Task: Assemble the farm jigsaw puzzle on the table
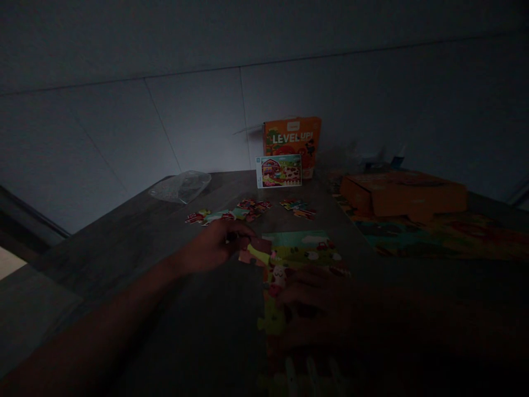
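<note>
A partly joined jigsaw puzzle (297, 255) lies on the table, showing a cow, sheep and, lower down, a white fence. At its upper left edge, my left hand (219, 242) pinches a puzzle piece (253, 253) with brown and yellow-green on it. That piece touches or overlaps the joined part; I cannot tell whether it is locked in. My right hand (316, 300) rests over the puzzle's middle, fingers stretched out and covering part of the picture. Deep shadow hides much of this hand and the puzzle's lower right.
Loose puzzle pieces (254, 205) lie beyond my hands, with several more pieces (298, 207) to their right. A picture card (279, 171) leans on an orange "LEVEL UP!" box (292, 132). A clear plastic bag (182, 186) lies back left. An orange box (417, 196) sits on another puzzle (438, 237) at right.
</note>
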Demonstrator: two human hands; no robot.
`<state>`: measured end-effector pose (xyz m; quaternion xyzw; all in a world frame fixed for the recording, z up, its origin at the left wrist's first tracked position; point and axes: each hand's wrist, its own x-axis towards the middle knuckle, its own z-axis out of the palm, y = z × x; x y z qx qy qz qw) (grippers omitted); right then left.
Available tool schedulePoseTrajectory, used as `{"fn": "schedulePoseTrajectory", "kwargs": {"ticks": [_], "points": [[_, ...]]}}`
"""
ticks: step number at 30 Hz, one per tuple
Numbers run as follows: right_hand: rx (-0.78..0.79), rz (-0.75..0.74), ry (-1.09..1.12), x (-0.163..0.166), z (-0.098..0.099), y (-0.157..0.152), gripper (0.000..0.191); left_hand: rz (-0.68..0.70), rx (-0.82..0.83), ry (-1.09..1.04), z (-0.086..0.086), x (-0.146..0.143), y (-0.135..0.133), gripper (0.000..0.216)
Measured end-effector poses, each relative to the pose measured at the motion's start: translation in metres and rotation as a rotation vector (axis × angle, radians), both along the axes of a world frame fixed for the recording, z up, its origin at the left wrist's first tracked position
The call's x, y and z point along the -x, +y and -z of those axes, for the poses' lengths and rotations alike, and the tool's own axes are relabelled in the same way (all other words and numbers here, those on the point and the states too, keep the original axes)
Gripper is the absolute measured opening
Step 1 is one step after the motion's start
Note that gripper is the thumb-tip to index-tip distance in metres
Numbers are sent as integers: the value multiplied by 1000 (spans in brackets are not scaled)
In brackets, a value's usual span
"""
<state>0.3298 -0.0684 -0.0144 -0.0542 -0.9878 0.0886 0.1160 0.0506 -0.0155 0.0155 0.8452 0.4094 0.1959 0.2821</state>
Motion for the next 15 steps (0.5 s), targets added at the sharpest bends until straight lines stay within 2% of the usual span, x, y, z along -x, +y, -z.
{"fn": "schedulePoseTrajectory", "kwargs": {"ticks": [4,8,10,13,15], "points": [[57,40,48,-2,6,12,59,-70,56,-77,0,-1,-3,18],[97,135,14,-9,4,31,61,-23,218,33,-7,-1,-9,35],[92,140,2,-12,2,38,60,20,137,137,-11,0,-11,33],[84,123,12,-15,0,42,59,101,-105,214,-13,2,-12,26],[86,117,24,-14,-1,42,60,155,-229,239,-11,3,-11,32]]}}
